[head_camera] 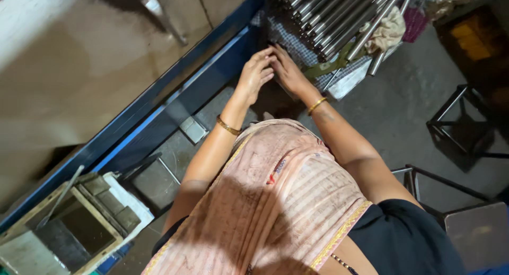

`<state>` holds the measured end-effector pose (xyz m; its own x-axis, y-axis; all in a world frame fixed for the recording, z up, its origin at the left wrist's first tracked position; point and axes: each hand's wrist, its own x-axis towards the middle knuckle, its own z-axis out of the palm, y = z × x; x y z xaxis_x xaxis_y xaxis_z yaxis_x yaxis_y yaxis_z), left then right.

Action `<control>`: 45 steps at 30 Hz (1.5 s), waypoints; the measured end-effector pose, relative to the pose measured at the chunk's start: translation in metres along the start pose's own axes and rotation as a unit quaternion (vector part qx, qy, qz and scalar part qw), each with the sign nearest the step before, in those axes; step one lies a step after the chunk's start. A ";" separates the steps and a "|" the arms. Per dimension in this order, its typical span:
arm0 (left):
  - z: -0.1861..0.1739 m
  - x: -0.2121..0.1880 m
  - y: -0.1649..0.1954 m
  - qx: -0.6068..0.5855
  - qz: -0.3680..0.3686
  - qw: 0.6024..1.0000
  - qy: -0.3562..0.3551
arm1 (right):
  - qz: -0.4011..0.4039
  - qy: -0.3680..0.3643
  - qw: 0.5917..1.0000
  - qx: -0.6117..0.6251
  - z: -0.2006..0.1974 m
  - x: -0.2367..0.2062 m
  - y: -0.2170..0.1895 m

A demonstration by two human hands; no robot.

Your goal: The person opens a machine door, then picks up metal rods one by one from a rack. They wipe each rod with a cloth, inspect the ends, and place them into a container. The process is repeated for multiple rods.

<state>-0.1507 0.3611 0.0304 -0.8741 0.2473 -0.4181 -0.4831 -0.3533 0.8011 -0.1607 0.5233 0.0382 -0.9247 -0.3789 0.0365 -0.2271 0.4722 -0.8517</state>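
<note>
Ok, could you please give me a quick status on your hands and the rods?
Left hand and right hand together at the rods. Grip unclear. Cloth lying on the pile.

No pkgs, labels, signs or screens in view.

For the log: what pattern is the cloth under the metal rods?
Small dark-and-white checks on the cloth beneath the metal rods, head view.

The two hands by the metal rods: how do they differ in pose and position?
The left hand shows its back with fingers curled downward, while the right hand stretches its fingers toward the metal rods. The left hand lies nearer the blue beam; the right hand lies nearer the checked cloth. Both wrists wear a gold bangle, and the fingertips meet.
</note>
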 end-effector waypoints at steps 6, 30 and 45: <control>0.061 0.052 0.034 0.039 0.051 0.998 -0.025 | 0.231 0.218 0.948 0.040 -0.110 0.001 0.084; 0.227 0.197 0.001 0.136 -0.042 0.981 -0.130 | 0.179 0.438 0.879 0.063 -0.319 0.025 0.207; 0.220 0.201 -0.020 0.163 -0.050 0.980 -0.107 | 0.140 0.389 0.903 0.117 -0.317 0.031 0.218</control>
<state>-0.3055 0.6159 0.0247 -0.7757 0.4619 -0.4300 -0.4938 -0.0200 0.8694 -0.3353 0.8670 0.0195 -0.8911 0.4463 0.0816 0.0354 0.2475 -0.9682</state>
